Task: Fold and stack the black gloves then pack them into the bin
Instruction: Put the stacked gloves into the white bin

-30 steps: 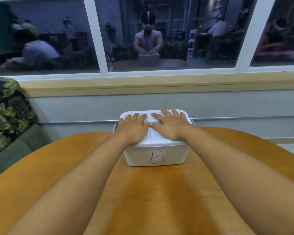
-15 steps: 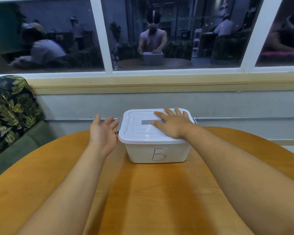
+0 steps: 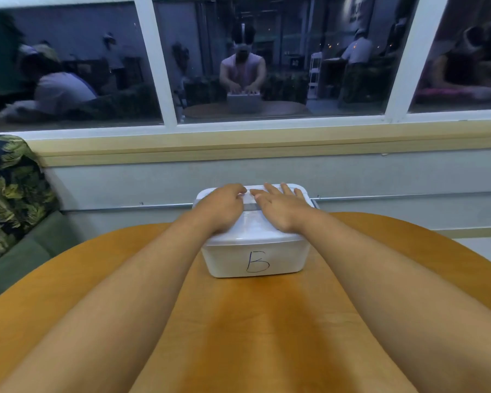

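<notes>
A white plastic bin [image 3: 257, 258] marked with a handwritten "B" stands near the far edge of the round wooden table [image 3: 255, 321]. Its white lid [image 3: 251, 225] is on. My left hand [image 3: 224, 205] rests on the left half of the lid, fingers bent down over the top. On the right half lies my right hand [image 3: 279, 207], flat with its fingers spread. The two hands nearly meet at the lid's middle. No black gloves are in view; the bin's inside is hidden by the lid.
A grey wall [image 3: 267, 177] with a metal rail and a wooden sill stands right behind the bin. A green sofa with a leaf-patterned cushion [image 3: 9, 191] is at the left, beside the table. The window above reflects the room.
My left hand, which was off the bin at its left side half a second ago, has come back onto the lid. The right hand stayed on the lid.
</notes>
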`<action>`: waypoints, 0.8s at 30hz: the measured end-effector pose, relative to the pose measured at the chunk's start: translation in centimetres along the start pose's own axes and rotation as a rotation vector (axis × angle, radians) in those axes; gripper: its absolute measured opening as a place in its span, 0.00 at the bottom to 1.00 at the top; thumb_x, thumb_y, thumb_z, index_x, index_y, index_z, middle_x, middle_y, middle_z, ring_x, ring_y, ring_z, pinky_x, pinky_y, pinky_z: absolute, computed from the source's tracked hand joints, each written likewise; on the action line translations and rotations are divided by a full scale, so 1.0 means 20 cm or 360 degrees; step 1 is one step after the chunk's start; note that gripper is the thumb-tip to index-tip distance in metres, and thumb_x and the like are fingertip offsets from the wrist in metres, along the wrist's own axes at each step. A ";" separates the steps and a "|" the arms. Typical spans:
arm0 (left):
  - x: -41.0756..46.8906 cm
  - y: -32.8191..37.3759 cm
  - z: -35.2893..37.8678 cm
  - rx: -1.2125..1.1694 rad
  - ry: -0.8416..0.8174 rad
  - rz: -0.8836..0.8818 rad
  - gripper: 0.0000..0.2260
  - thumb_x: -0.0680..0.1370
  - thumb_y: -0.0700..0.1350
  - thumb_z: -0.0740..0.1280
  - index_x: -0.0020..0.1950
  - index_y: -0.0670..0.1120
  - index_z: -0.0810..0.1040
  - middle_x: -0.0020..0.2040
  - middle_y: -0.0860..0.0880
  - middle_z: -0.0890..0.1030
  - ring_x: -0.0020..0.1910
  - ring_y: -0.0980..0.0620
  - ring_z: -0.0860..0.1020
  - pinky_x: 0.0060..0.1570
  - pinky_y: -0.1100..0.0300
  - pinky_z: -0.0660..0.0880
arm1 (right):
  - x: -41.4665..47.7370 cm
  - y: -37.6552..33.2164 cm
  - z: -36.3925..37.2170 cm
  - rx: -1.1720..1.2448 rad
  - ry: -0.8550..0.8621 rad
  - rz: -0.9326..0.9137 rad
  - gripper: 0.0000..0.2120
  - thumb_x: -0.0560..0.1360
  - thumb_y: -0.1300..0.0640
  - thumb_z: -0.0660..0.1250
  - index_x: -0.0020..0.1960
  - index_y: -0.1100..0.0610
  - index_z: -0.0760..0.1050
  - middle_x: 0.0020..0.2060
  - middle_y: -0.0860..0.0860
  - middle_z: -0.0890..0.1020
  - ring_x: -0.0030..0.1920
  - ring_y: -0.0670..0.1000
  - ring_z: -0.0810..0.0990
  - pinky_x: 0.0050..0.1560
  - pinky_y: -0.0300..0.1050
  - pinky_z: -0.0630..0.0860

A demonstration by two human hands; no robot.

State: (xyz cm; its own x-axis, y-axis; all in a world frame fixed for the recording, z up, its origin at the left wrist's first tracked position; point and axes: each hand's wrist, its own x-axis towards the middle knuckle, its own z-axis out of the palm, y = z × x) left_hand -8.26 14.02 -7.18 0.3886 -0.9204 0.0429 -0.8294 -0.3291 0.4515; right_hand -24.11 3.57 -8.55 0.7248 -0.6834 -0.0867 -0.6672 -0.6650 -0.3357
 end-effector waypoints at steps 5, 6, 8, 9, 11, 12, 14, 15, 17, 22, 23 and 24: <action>0.04 0.01 0.13 0.0248 0.0072 0.0081 0.22 0.87 0.57 0.53 0.78 0.52 0.70 0.78 0.49 0.72 0.75 0.42 0.70 0.74 0.41 0.65 | -0.08 0.10 -0.16 0.0690 0.0523 0.0029 0.23 0.86 0.55 0.58 0.81 0.48 0.70 0.79 0.48 0.72 0.78 0.51 0.70 0.72 0.43 0.66; 0.04 0.01 0.14 0.0258 0.0072 0.0088 0.22 0.87 0.58 0.53 0.79 0.52 0.69 0.79 0.49 0.71 0.76 0.42 0.69 0.75 0.41 0.64 | -0.11 0.15 -0.18 0.0804 0.0671 0.0062 0.22 0.85 0.58 0.59 0.78 0.48 0.73 0.76 0.47 0.76 0.75 0.49 0.73 0.68 0.42 0.68; 0.04 0.00 0.16 0.0292 0.0082 0.0109 0.23 0.87 0.58 0.52 0.80 0.53 0.68 0.80 0.49 0.69 0.76 0.42 0.68 0.75 0.40 0.63 | -0.17 0.26 -0.14 0.1298 0.0832 0.0217 0.20 0.85 0.60 0.59 0.74 0.51 0.78 0.70 0.46 0.80 0.71 0.47 0.76 0.66 0.42 0.70; 0.04 0.00 0.16 0.0306 0.0086 0.0115 0.23 0.87 0.58 0.51 0.80 0.53 0.68 0.80 0.49 0.69 0.77 0.42 0.67 0.76 0.39 0.63 | -0.19 0.30 -0.09 0.1654 0.0822 0.0322 0.18 0.86 0.59 0.60 0.73 0.54 0.78 0.70 0.47 0.80 0.70 0.48 0.77 0.66 0.43 0.73; 0.04 0.00 0.17 0.0315 0.0103 0.0127 0.23 0.87 0.58 0.51 0.79 0.53 0.68 0.79 0.49 0.70 0.76 0.42 0.68 0.75 0.39 0.63 | -0.23 0.37 0.03 0.2339 0.0714 0.0527 0.18 0.87 0.52 0.61 0.73 0.56 0.77 0.69 0.50 0.81 0.67 0.50 0.80 0.63 0.46 0.77; 0.04 0.01 0.17 0.0325 0.0113 0.0130 0.22 0.87 0.58 0.51 0.79 0.53 0.68 0.79 0.49 0.70 0.75 0.42 0.68 0.75 0.40 0.64 | -0.24 0.39 0.08 0.2587 0.0666 0.0586 0.19 0.87 0.49 0.61 0.73 0.56 0.77 0.68 0.51 0.82 0.65 0.52 0.81 0.60 0.48 0.78; 0.05 0.01 0.18 0.0346 0.0115 0.0128 0.22 0.87 0.58 0.51 0.78 0.53 0.69 0.78 0.49 0.71 0.74 0.42 0.69 0.74 0.39 0.65 | -0.24 0.44 0.16 0.2910 0.0595 0.0592 0.24 0.87 0.42 0.59 0.75 0.56 0.76 0.66 0.55 0.84 0.65 0.56 0.83 0.65 0.52 0.79; 0.05 0.01 0.18 0.0353 0.0116 0.0131 0.22 0.87 0.58 0.51 0.78 0.53 0.69 0.78 0.49 0.71 0.74 0.42 0.69 0.74 0.39 0.65 | -0.23 0.46 0.18 0.2997 0.0567 0.0551 0.26 0.86 0.40 0.58 0.76 0.55 0.74 0.67 0.56 0.83 0.67 0.58 0.82 0.70 0.55 0.77; 0.05 0.02 0.18 0.0365 0.0112 0.0132 0.22 0.87 0.58 0.51 0.78 0.53 0.68 0.77 0.48 0.71 0.74 0.42 0.69 0.74 0.39 0.65 | -0.21 0.47 0.17 0.3088 0.0495 0.0413 0.31 0.85 0.34 0.56 0.79 0.52 0.72 0.73 0.57 0.79 0.72 0.60 0.79 0.77 0.60 0.70; 0.05 0.02 0.19 0.0392 0.0143 0.0131 0.21 0.87 0.58 0.50 0.77 0.53 0.69 0.76 0.49 0.72 0.73 0.42 0.70 0.73 0.40 0.65 | -0.20 0.40 0.00 0.2751 0.0348 0.0124 0.35 0.84 0.29 0.49 0.84 0.46 0.64 0.83 0.51 0.66 0.82 0.53 0.66 0.82 0.61 0.62; 0.05 0.02 0.19 0.0403 0.0148 0.0132 0.21 0.87 0.58 0.50 0.77 0.53 0.69 0.76 0.49 0.72 0.73 0.42 0.70 0.73 0.39 0.65 | -0.19 0.37 -0.01 0.2550 0.0325 0.0110 0.36 0.84 0.28 0.49 0.84 0.46 0.64 0.83 0.49 0.65 0.81 0.51 0.66 0.82 0.59 0.61; 0.04 0.02 0.19 0.0409 0.0148 0.0129 0.20 0.87 0.57 0.50 0.76 0.53 0.69 0.76 0.48 0.72 0.73 0.42 0.70 0.74 0.39 0.64 | -0.19 0.34 -0.01 0.2308 0.0298 0.0099 0.36 0.83 0.26 0.50 0.84 0.45 0.66 0.83 0.47 0.66 0.81 0.48 0.66 0.83 0.57 0.59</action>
State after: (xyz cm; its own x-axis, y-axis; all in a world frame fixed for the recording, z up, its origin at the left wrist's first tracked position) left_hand -9.83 12.27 -10.38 0.3419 -0.9266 0.1565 -0.9293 -0.3086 0.2028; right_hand -31.39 1.58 -10.35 0.5940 -0.8027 -0.0537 0.1402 0.1690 -0.9756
